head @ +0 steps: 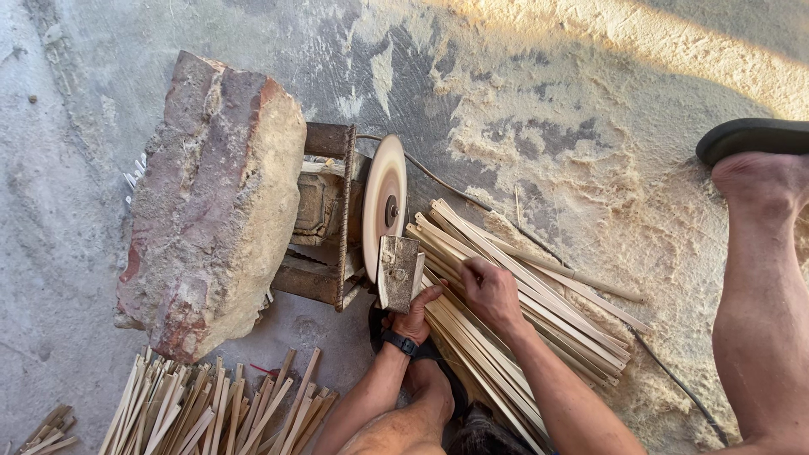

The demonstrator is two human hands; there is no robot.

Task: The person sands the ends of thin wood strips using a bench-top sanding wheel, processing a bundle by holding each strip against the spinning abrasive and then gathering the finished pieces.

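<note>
Sticks (pixel 522 295) are lying in a long loose pile on the floor (pixel 84 211), right under the right hand (pixel 491 291), whose grip is closing on one stick at the top of the pile. Left hand (pixel 415 316) is curling round the base of a small metal block (pixel 399 271), just left of the right-hand grip, hard against the spinning disc (pixel 383 202) of the grinder (pixel 324 219). Down to the left of both grips a second heap of shorter sticks (pixel 219 409) is sitting, looking like the finished share; the big pile looks largely untouched, so I judge plenty remains. Sawdust (pixel 590 168) is spreading beyond the grips, a cable (pixel 674 379) is snaking under the pile, and a heavy stone slab (pixel 211 202) is weighing down the grinder.
</note>
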